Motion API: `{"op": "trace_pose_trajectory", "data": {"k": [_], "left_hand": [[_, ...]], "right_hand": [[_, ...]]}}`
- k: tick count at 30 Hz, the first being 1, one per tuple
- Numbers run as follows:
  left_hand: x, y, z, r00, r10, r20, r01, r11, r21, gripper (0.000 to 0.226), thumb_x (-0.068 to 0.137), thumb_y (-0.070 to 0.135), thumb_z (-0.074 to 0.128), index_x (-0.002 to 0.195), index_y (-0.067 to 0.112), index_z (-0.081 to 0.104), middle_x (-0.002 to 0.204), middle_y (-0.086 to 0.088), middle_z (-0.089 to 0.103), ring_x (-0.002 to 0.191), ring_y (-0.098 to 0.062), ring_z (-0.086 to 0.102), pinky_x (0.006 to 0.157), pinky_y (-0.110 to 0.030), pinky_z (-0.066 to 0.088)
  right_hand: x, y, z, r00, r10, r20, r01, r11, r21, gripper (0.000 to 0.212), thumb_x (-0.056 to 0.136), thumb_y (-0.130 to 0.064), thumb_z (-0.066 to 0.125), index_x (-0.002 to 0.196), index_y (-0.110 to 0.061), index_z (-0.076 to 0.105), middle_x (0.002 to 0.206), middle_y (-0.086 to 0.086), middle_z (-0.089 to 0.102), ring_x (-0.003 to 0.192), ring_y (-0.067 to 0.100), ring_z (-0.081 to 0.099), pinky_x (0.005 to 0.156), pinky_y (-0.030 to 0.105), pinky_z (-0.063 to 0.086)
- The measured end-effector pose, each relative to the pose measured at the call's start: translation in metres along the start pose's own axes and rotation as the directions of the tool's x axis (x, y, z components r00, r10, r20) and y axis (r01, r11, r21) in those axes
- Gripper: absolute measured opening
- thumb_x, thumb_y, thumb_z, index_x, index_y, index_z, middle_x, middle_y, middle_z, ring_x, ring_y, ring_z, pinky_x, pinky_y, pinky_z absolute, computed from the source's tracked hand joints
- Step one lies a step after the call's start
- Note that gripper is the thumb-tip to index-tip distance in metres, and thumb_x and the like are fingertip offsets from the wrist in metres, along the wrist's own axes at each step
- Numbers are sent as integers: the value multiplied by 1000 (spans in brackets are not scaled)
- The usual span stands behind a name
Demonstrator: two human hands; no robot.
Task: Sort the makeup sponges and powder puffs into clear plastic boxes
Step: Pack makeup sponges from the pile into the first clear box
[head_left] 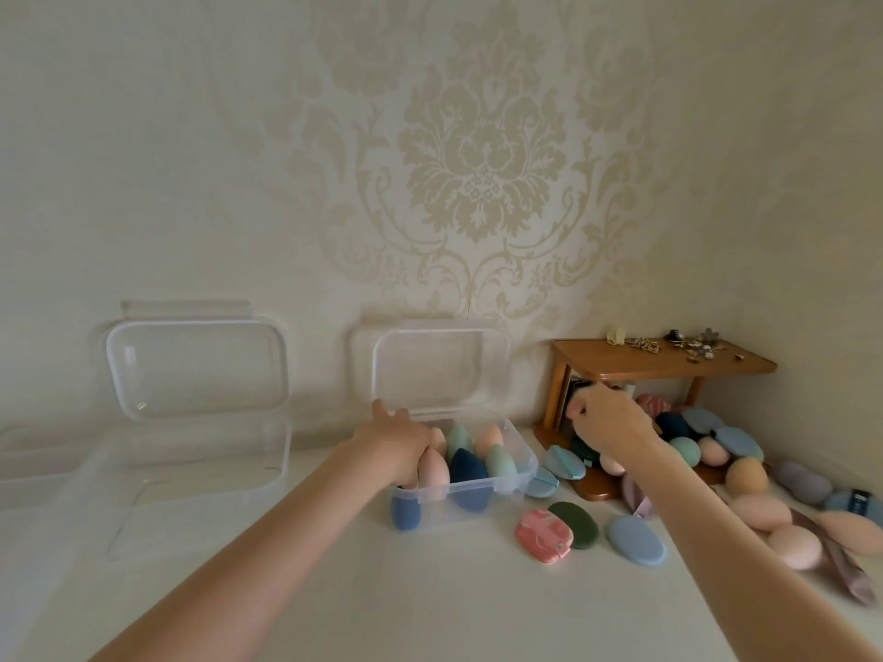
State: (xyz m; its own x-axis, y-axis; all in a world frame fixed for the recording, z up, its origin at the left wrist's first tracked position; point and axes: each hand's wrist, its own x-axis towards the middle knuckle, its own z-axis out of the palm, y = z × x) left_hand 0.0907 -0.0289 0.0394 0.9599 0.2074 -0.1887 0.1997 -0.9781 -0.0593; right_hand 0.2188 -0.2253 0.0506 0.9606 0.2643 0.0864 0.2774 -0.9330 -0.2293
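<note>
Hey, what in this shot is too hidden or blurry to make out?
Head view only:
- Left hand: fingers dip into the sponge box; the hand's back hides what, if anything, they hold.
- Right hand: curled under the wooden shelf; its grip is unclear, and it covers the things behind it.
- Trinkets on the shelf: too small to identify.
- Left box: clear plastic on white, contents hard to judge.

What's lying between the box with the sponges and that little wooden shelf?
In the head view, two light blue puffs lie between the box and the wooden shelf.
</note>
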Motion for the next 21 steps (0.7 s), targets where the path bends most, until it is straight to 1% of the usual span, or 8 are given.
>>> {"op": "trace_pose_trajectory", "data": {"k": [3, 5, 7, 10, 13, 15, 17, 21], "left_hand": [[1, 1, 2, 1000, -19, -17, 18, 998, -53, 43, 88, 8, 43, 125, 29, 46, 124, -10, 39, 126, -36, 25, 94, -39, 41], [-2, 1, 1, 1000, -16, -20, 14, 995, -94, 39, 86, 9, 42, 119, 29, 48, 124, -10, 39, 126, -36, 25, 94, -39, 40], [-3, 0, 1, 999, -6, -34, 1, 992, -127, 36, 85, 11, 44, 117, 27, 47, 124, -9, 40, 124, -34, 27, 90, -36, 38], [-5, -4, 5, 995, 10, -103, -29, 983, -180, 35, 84, 11, 51, 116, 25, 44, 119, -7, 43, 118, -29, 32, 83, -33, 41], [-7, -9, 11, 985, 34, -172, -65, 982, -178, 23, 86, 14, 54, 104, 23, 45, 112, -5, 41, 108, -25, 33, 83, -32, 43], [-7, -9, 13, 983, 43, -179, -71, 986, -152, 15, 88, 15, 52, 100, 23, 47, 110, -5, 39, 105, -25, 33, 85, -32, 43], [-6, -9, 13, 984, 60, -169, -81, 990, -118, 26, 90, 15, 50, 115, 22, 50, 120, -7, 40, 114, -29, 34, 92, -34, 42], [-5, -11, 15, 980, 73, -183, -110, 973, -203, 32, 88, 13, 52, 118, 24, 55, 130, -4, 41, 122, -31, 29, 99, -34, 38]], "right_hand": [[-2, 25, 24, 982, 171, 83, -162, 982, -102, 50, 94, -12, 39, 141, -24, 29, 143, 13, 37, 130, 38, 36, 108, 51, 28], [-3, 32, 36, 972, 214, 101, -211, 977, -43, 59, 92, -5, 41, 143, -28, 22, 143, 13, 36, 128, 37, 40, 111, 49, 27], [-5, 35, 41, 981, 193, 29, -192, 981, -16, 60, 90, -2, 45, 142, -24, 25, 136, 13, 42, 121, 34, 48, 109, 49, 31], [-13, 26, 27, 978, 44, -202, -82, 979, -186, 45, 90, -12, 50, 133, -18, 40, 130, 13, 44, 119, 33, 48, 102, 45, 36], [-23, -1, -1, 962, -81, -261, 89, 996, 19, 19, 85, -19, 53, 104, -18, 57, 116, 9, 53, 111, 31, 49, 91, 39, 41], [-32, -24, -13, 975, -190, -112, 215, 929, 301, 13, 81, -19, 57, 93, -23, 56, 105, 4, 58, 98, 22, 55, 81, 30, 47], [-44, -47, -19, 932, -344, 113, 240, 821, 518, 12, 84, -14, 60, 93, -22, 57, 97, -3, 58, 81, 11, 56, 64, 17, 45], [-51, -71, -2, 824, -452, 340, 173, 774, 609, 19, 83, -2, 58, 95, -16, 56, 106, 1, 58, 74, 10, 57, 59, 12, 41]]}}
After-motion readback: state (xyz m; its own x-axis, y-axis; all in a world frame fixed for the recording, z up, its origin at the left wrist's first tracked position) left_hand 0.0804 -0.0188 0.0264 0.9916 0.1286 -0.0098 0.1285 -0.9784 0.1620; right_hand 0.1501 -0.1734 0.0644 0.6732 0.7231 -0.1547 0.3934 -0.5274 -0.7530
